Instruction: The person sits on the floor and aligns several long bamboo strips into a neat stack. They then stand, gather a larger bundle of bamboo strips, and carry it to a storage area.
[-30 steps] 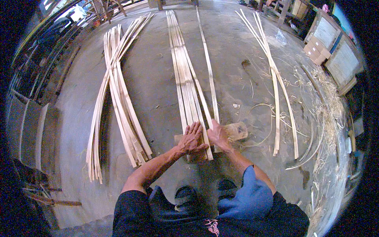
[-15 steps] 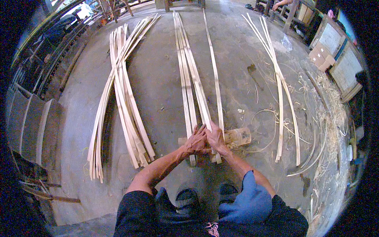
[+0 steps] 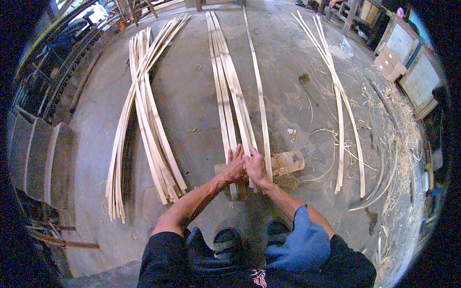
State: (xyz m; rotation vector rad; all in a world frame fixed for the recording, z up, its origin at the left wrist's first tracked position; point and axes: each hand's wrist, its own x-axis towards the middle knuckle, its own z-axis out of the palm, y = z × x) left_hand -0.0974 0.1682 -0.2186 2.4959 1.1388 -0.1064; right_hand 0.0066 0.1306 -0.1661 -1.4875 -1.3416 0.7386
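Curled tan shavings (image 3: pixel 404 137) lie right of flat, pale wooden strips (image 3: pixel 228 72). Left hand (image 3: pixel 235 169): fingers extended thereon. Right hand (image 3: pixel 256 169): fingers curled, grip hidden.

It looks like a workshop, with pale strips (image 3: pixel 232 81) and curly shavings (image 3: pixel 402 137) across the floor (image 3: pixel 192 113).

No words or numbers are reading clearly anywhere. A pink wavy emblem (image 3: pixel 259 278) is showing on the dark shirt (image 3: pixel 225 279) at the bottom centre of the frame; small pale marks are dotting the cardboard box (image 3: pixel 390 66) at upper right, staying illegible.
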